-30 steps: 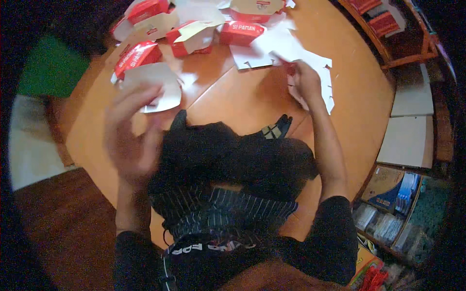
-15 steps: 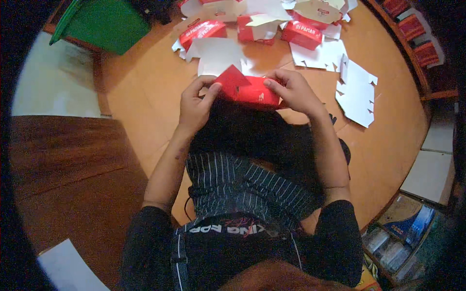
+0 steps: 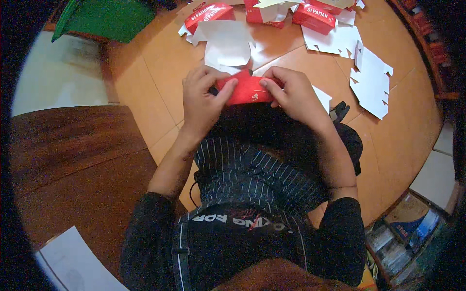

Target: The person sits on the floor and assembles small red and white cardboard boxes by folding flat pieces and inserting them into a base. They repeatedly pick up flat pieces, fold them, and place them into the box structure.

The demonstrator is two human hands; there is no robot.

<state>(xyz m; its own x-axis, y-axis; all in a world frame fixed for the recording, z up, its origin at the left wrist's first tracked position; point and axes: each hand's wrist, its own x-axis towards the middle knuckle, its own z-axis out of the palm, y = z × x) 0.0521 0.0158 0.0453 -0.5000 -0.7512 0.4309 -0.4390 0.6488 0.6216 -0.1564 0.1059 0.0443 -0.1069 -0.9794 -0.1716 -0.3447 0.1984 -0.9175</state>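
Between my two hands is a red cardboard box (image 3: 250, 92), partly folded, held above my lap. My left hand (image 3: 205, 92) grips its left end, thumb on the near red face and fingers bent behind. At the right end my right hand (image 3: 291, 92) pinches the card, thumb on top near the edge. The far side of the box and the fingertips behind it are hidden. Just beyond the box, a flat white card sheet (image 3: 227, 51) with a rounded flap lies on the floor.
Several red folded boxes (image 3: 315, 18) lie on the orange tiled floor (image 3: 155, 82) at the far side. White die-cut card blanks (image 3: 371, 85) lie to the right. A green container (image 3: 107, 19) stands far left, a brown wooden surface (image 3: 73, 150) near left.
The red flap that stuck up at the box's left end is now folded down, with my left thumb moved inward over it. The whole view has shifted slightly.
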